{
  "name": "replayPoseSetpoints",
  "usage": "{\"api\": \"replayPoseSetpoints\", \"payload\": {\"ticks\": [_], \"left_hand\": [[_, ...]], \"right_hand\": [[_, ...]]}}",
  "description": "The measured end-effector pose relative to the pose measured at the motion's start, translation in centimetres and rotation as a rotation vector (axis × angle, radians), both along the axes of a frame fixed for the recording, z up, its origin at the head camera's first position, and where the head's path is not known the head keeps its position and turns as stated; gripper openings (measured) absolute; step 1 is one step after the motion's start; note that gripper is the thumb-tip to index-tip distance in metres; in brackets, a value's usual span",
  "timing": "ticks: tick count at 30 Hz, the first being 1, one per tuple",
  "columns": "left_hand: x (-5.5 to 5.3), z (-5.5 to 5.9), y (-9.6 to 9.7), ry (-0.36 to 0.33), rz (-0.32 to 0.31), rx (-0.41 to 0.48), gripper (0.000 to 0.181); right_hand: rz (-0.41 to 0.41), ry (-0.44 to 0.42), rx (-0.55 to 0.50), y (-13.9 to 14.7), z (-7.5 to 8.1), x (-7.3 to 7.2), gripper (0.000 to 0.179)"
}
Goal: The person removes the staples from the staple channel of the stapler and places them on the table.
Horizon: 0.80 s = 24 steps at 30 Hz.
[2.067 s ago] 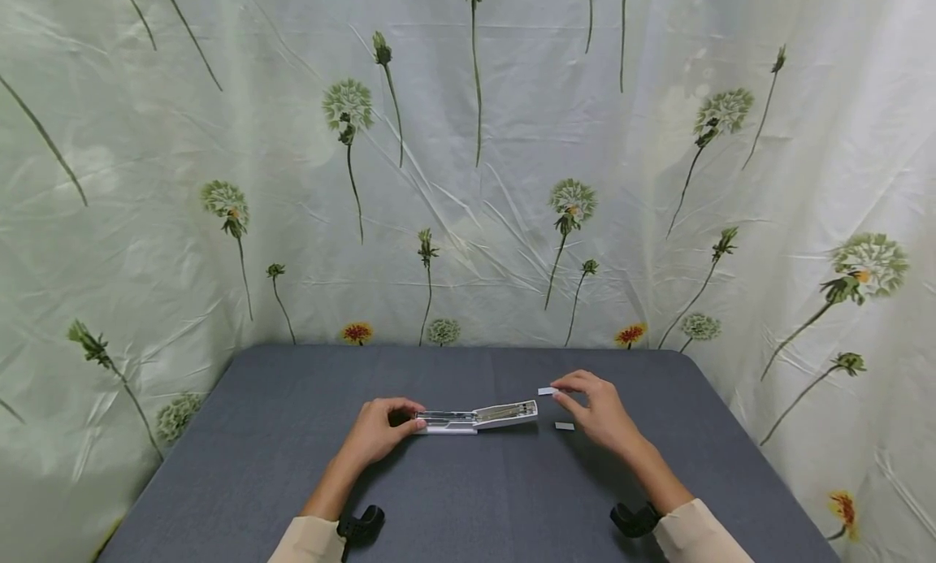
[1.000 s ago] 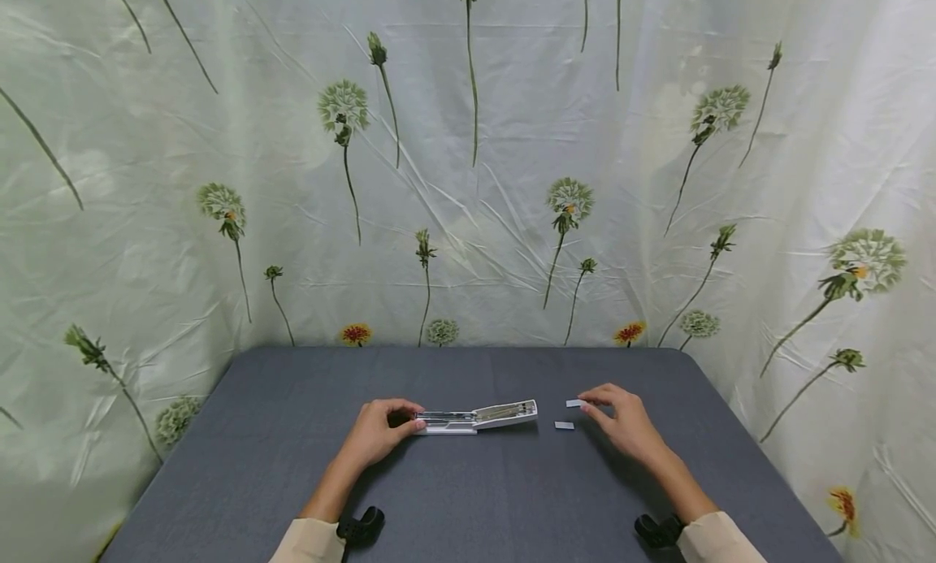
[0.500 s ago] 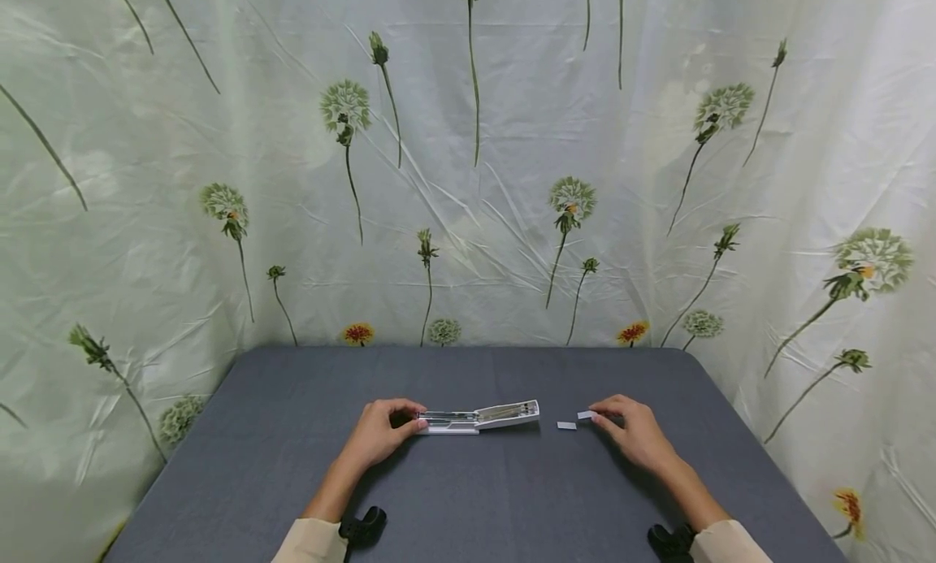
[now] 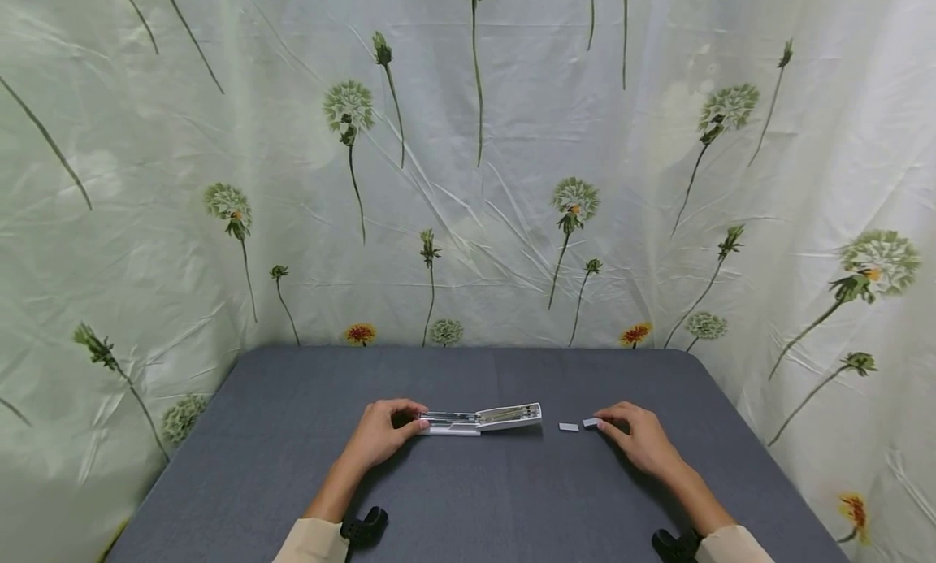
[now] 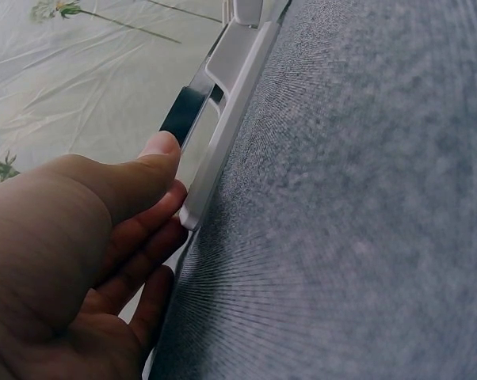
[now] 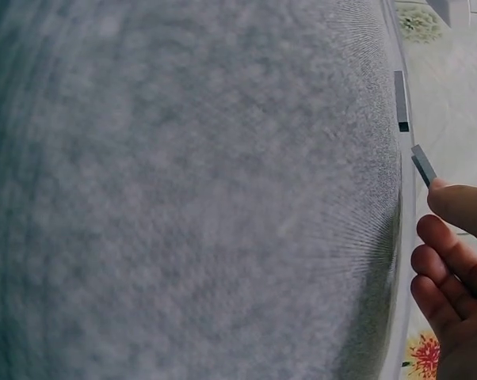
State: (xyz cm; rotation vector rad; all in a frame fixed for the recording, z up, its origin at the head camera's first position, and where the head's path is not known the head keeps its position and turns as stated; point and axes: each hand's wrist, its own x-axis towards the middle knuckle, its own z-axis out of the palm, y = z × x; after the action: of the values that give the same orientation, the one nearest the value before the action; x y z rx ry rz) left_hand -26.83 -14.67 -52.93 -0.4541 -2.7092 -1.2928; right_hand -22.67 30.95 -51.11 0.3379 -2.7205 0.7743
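A white stapler (image 4: 512,417) lies on the grey cloth with its top folded back to the right, showing the metal inside. My left hand (image 4: 380,433) pinches its left end between thumb and fingers; the left wrist view shows the thumb on the dark end of the metal rail (image 5: 185,111). At the right, my right hand (image 4: 639,439) pinches a small strip of staples (image 4: 591,423) by one end, low over the cloth. A second staple strip (image 4: 568,427) lies just left of it, between the stapler and my right hand.
A grey cloth-covered table (image 4: 468,498) spreads under both hands. Behind it hangs a pale curtain (image 4: 468,181) printed with dandelions. Black wrist straps with camera mounts (image 4: 366,527) sit at both wrists.
My right hand has moved right and then down toward the cloth, bringing its staple strip beside the lying one. My left hand and the stapler have stayed in place.
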Motion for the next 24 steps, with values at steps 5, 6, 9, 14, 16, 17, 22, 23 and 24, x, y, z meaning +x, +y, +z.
{"api": "replayPoseSetpoints", "payload": {"ticks": [5,6,9,14,16,17,22,23,24], "left_hand": [[-0.06,0.01,0.01,0.001,0.003,-0.001,0.013],[-0.08,0.00,0.01,0.000,0.004,-0.002,0.013],[-0.06,0.03,0.01,-0.006,0.007,-0.006,0.014],[-0.03,-0.01,-0.05,-0.026,0.013,-0.004,0.014],[-0.05,-0.03,-0.07,-0.022,0.013,0.000,0.013],[-0.05,-0.02,-0.08,-0.020,0.013,0.000,0.013],[-0.13,-0.04,-0.12,-0.011,0.008,0.001,0.014],[-0.14,-0.06,-0.12,-0.010,0.007,0.001,0.014],[-0.15,-0.08,-0.11,-0.010,0.006,0.002,0.014]], "right_hand": [[0.004,-0.020,-0.011,0.22,-0.25,-0.07,0.013],[0.003,-0.027,-0.013,0.25,-0.28,-0.09,0.013],[0.006,-0.039,-0.020,0.36,-0.33,-0.11,0.012],[0.022,-0.036,-0.008,0.40,-0.44,-0.16,0.012],[0.030,-0.026,0.009,0.37,-0.50,-0.20,0.012],[0.031,-0.023,0.015,0.34,-0.52,-0.20,0.013],[0.026,-0.018,0.051,0.17,-0.58,-0.21,0.013],[0.027,-0.013,0.057,0.16,-0.57,-0.18,0.013],[0.028,-0.007,0.064,0.15,-0.56,-0.16,0.013]]}}
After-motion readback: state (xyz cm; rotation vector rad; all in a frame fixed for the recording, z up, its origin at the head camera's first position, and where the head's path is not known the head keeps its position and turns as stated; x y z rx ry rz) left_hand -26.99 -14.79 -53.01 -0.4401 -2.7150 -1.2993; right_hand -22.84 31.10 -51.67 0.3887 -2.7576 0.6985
